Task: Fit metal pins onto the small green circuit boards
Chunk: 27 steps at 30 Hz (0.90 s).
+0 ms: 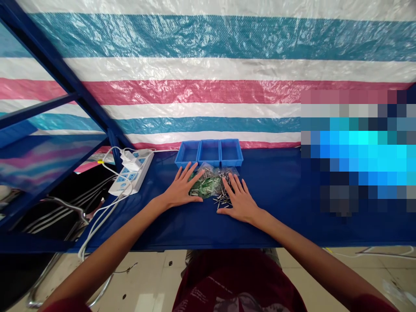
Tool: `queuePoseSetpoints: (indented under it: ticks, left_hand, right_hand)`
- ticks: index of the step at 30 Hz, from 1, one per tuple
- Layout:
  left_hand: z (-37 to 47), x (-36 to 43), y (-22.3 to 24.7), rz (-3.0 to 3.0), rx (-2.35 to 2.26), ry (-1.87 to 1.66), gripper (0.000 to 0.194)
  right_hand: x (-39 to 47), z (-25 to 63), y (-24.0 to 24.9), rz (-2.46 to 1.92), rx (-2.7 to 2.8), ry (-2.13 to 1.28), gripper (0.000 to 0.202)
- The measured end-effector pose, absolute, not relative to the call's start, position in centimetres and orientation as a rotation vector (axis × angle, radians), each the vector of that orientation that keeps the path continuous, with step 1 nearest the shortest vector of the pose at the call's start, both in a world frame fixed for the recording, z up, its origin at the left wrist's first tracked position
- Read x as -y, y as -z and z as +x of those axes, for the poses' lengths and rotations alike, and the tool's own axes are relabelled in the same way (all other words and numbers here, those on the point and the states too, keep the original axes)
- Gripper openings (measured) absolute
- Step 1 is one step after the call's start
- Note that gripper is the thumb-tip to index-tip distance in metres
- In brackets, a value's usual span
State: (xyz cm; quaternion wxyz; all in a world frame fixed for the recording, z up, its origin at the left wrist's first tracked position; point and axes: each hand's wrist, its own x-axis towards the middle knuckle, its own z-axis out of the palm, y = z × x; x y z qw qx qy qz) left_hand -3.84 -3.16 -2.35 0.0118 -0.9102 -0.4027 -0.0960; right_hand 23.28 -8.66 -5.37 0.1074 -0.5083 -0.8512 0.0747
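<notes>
No wording, brand or number can be read for certain. The dark red shirt [247, 268] carries slanted lines of white lettering [221, 284] across its front, too small and blurred to make out. A small blue mark [123, 184] stands on the near end of the white power strip [142, 172], likewise illegible.

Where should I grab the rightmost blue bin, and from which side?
I'd pinch the rightmost blue bin by its right rim, right hand coming from the right, thumb inside: it's open-topped and that side stands free, while the middle bin sits close on its left and a plastic bag crowds its front.
</notes>
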Motion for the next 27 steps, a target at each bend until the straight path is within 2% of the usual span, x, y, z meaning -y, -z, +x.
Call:
queuePoseSetpoints:
  ticks: [6, 18, 27]
  left_hand:
    - [-4.0, 2.6, 4.0, -2.885, 1.297, 0.261, 0.099]
    - [-3.3, 1.7, 3.8, -2.838, 1.381, 0.308, 0.092]
    - [-3.0, 2.0, 3.3, -2.695, 1.258, 0.385, 0.077]
  right_hand:
    - [5.5, 22.6, 5.7, -1.434, 2.498, -0.196, 0.098]
    - [2.6, 21.8, 5.4, -1.416, 2.457, -0.274, 0.077]
    - [2.8, 22.1, 5.3, -1.348, 2.423, -0.296, 0.079]
